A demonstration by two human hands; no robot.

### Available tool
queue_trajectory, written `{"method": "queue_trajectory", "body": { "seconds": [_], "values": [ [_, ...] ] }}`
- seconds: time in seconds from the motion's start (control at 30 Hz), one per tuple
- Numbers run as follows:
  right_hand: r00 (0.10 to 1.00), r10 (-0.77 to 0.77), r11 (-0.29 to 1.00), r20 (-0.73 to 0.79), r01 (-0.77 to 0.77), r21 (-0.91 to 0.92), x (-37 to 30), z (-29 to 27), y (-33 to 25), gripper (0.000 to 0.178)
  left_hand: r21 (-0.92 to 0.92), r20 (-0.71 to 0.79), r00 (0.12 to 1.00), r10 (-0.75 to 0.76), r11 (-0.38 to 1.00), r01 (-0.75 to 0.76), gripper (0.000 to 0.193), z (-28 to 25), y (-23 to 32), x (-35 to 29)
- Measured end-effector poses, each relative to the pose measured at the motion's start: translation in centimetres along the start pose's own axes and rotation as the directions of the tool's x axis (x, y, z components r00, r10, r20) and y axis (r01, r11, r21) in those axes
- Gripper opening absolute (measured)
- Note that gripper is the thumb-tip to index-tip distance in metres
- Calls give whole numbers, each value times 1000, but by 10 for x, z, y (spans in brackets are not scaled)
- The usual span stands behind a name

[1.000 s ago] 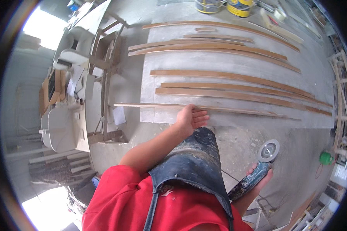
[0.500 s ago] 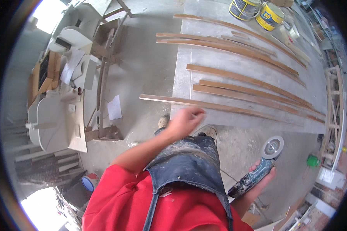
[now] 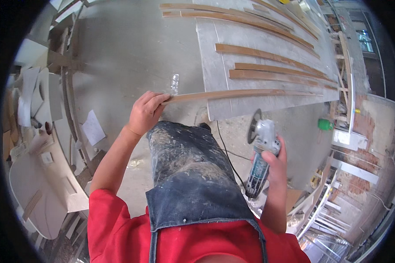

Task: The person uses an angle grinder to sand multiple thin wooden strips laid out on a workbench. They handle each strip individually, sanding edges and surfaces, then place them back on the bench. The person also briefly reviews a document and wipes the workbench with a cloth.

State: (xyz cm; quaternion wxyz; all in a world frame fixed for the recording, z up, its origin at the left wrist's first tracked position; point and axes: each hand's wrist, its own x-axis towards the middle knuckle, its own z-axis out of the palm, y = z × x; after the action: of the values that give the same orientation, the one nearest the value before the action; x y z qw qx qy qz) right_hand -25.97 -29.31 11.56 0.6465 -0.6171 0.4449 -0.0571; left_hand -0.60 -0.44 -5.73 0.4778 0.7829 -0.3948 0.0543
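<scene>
My left hand [image 3: 145,112] grips the near end of a long thin wooden strip [image 3: 245,94], which runs to the right across the edge of a pale flat board [image 3: 219,65] on the floor. My right hand [image 3: 274,161] holds an angle grinder [image 3: 261,153] by its body, disc end pointing up, with its black cord trailing to the left. The grinder is low and to the right of the strip, apart from it. A stained dark apron [image 3: 193,175] and red shirt fill the lower middle.
Several more curved wooden strips [image 3: 267,55] lie on the board farther away. White cut panels and wooden frames [image 3: 44,144] crowd the left side. A green can [image 3: 324,124] sits on the floor at right, near white frames [image 3: 329,210] and a brick wall.
My left hand has closed on the strip's end and drawn it nearer. The right hand has raised the grinder, and the view has shifted left over the floor.
</scene>
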Motion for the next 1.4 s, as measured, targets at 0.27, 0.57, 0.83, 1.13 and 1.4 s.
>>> {"method": "queue_trajectory", "body": {
  "seconds": [0.27, 0.57, 0.83, 1.13, 1.4],
  "values": [
    [968, -178, 638, 177, 250, -728, 3, 74, -29, 88, -400, -18, 998, -67, 915, 54, 29, 71, 25, 2],
    [959, -97, 511, 267, 279, -813, 21, 104, -46, 82, -496, -49, 989, -142, 863, 100, 30, 106, 28, 4],
    [948, -36, 458, 317, 297, -838, 28, 105, -49, 82, -549, -109, 989, -99, 835, 23, 31, 113, 24, 11],
    [967, -51, 435, 251, 248, -865, 35, 94, -44, 83, -519, -43, 995, -90, 853, 55, 26, 104, 28, 18],
    [985, -166, 479, -49, 37, -877, 71, 9, -32, 80, -498, 27, 992, -119, 859, 117, 25, 97, 33, 18]
  ]
}}
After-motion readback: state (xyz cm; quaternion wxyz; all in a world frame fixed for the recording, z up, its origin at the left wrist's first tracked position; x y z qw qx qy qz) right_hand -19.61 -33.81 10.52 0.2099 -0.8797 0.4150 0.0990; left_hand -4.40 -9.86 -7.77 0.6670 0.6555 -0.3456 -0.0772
